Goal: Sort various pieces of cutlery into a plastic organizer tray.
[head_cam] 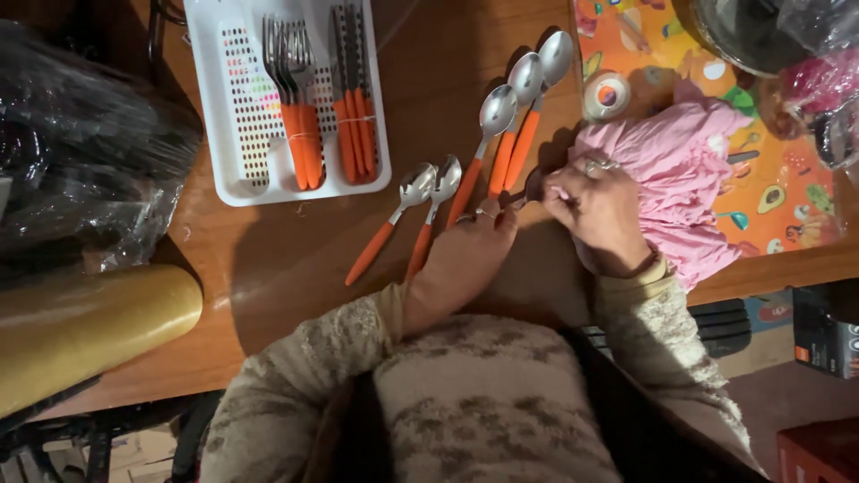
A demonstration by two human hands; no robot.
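Cutlery tray (228, 174), white and perforated, sat near the far edge of the wooden counter (295, 259). Held two bundles, each tied with a thin band: orange-handled forks (298, 107) in one compartment, orange-handled knives (353, 116) in the next. Left compartment of the tray showed only its dotted floor.

Lay loose on the counter beside the tray's right edge: five orange-handled spoons. Two shorter spoons (420, 210) side by side, bowls toward the far edge, handles slanting toward the near edge. Three longer spoons (514, 116) just beyond them, close together, bowls reaching toward a colourful patterned mat (787, 197) at the counter's far right corner. Rested on that mat: pink crumpled cloth (680, 179), a roll of tape (607, 94), and part of a dark round pot (747, 31) at the corner, contents not visible.

Left hand (465, 255) stretched forward from a knitted sleeve, palm down, fingers pinched narrowly on the handle end of a small spoon (530, 190) near the middle of the counter. Right hand (598, 215), ringed, curled over from the right, closed around the other end of the same spoon, wrist lying against the pink cloth. Both hands touching across that spoon, just beside the handles of the longer spoons.

Stood at the counter's left edge: dark plastic-wrapped bundle (80, 152) and a yellowish roll (89, 326).
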